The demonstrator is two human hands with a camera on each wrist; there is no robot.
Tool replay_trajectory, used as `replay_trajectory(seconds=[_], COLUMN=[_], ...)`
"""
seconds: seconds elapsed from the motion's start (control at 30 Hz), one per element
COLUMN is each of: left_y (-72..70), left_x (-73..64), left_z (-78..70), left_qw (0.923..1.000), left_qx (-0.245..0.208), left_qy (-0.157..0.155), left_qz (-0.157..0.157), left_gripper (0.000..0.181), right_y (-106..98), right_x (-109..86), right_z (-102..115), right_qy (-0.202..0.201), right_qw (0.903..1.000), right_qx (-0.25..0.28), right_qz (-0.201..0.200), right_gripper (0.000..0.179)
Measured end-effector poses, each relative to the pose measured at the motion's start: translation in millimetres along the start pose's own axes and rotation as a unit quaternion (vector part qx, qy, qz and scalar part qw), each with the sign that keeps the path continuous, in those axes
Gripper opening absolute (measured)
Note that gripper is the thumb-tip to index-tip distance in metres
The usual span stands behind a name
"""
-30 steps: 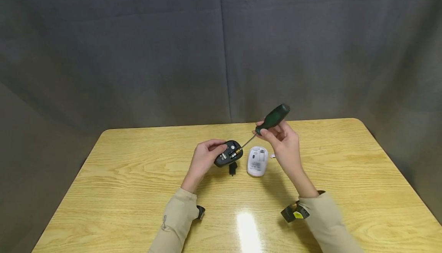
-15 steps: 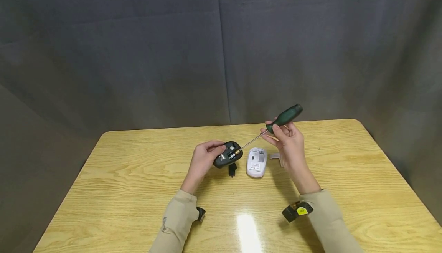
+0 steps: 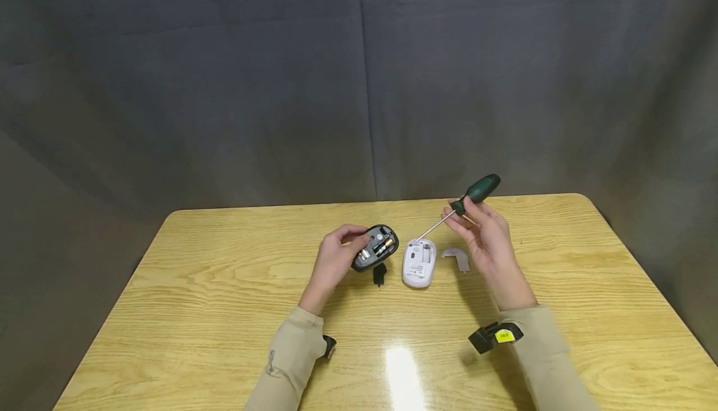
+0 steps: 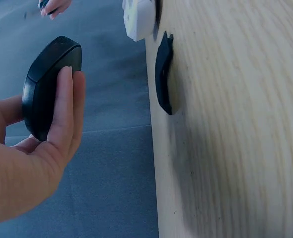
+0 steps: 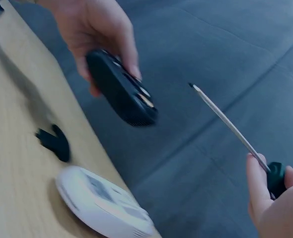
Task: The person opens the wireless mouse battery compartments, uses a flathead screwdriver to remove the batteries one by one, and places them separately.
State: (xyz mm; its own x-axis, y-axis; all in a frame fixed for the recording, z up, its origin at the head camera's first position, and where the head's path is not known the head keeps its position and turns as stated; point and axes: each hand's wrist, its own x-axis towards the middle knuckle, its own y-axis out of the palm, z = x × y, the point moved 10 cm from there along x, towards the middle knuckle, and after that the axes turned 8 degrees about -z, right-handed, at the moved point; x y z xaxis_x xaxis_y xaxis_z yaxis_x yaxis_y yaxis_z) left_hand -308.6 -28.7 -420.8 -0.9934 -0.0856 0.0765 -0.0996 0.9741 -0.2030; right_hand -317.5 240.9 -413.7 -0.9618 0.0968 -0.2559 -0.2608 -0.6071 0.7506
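My left hand (image 3: 332, 261) grips a black computer mouse (image 3: 361, 262) above the table, underside up. Its battery bay is uncovered, with a battery (image 3: 384, 247) lying in it. In my right hand (image 3: 488, 236) is a screwdriver with a dark green handle (image 3: 482, 188), pinched near the collar. The thin metal shaft (image 5: 226, 120) points left toward the black mouse, and its tip is apart from it in the right wrist view. A white mouse (image 3: 418, 267) lies bottom up on the table between the hands, its battery bay open.
A black battery cover (image 3: 379, 274) lies on the table below the black mouse. Right of the white mouse is a pale cover (image 3: 457, 257). The wooden table (image 3: 224, 274) ends at a grey curtain (image 3: 252, 118) behind.
The screwdriver tip has come away from the battery in the black mouse as my right hand moved right. The black mouse has shifted slightly up and right.
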Motion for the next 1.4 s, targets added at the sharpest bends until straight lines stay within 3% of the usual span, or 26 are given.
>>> replay_trajectory(seconds=[0.37,0.5,0.6,0.7,0.77,0.87,0.97,1.17,1.4], left_y=[0.5,1.7,3.1,3.8,4.0,4.3,4.3,2.9,3.0], left_x=[0.3,0.8,1.6,2.0,2.1,2.9,3.5,4.2,3.8], left_z=[1.0,1.3,1.2,0.4,-0.3,-0.1,0.4,1.6,0.9], left_qw=[0.9996,0.9994,0.9993,0.9993,0.9994,0.9994,0.9994,0.9994,0.9991], left_qx=[-0.023,-0.029,-0.032,-0.031,-0.030,-0.029,-0.031,-0.033,-0.034], left_qy=[-0.015,-0.017,-0.017,-0.016,-0.015,-0.014,-0.011,-0.011,-0.021], left_qz=[0.007,0.010,0.012,0.012,0.012,0.012,0.013,0.009,0.013], left_gripper=[0.026,0.026,0.026,0.026,0.026,0.026,0.026,0.024,0.027], right_y=[-16.6,-22.9,-29.8,-39.2,-46.6,-57.5,-66.4,-79.5,-93.5], right_x=[5.7,7.3,9.8,13.4,16.3,20.9,24.6,30.5,31.5], right_z=[26.7,38.1,47.5,52.3,53.6,54.6,56.3,62.2,70.0], right_qy=[0.036,0.009,-0.026,-0.036,-0.031,-0.021,-0.021,-0.044,-0.072], right_qw=[0.9987,0.9947,0.9819,0.9709,0.9675,0.9615,0.9457,0.9037,0.8578], right_qx=[0.001,-0.086,-0.179,-0.232,-0.249,-0.273,-0.324,-0.425,-0.509], right_qz=[0.035,0.054,0.056,0.045,0.032,0.015,0.010,0.018,-0.012], right_gripper=[0.015,0.015,0.009,0.035,0.059,0.080,0.082,0.074,0.067])
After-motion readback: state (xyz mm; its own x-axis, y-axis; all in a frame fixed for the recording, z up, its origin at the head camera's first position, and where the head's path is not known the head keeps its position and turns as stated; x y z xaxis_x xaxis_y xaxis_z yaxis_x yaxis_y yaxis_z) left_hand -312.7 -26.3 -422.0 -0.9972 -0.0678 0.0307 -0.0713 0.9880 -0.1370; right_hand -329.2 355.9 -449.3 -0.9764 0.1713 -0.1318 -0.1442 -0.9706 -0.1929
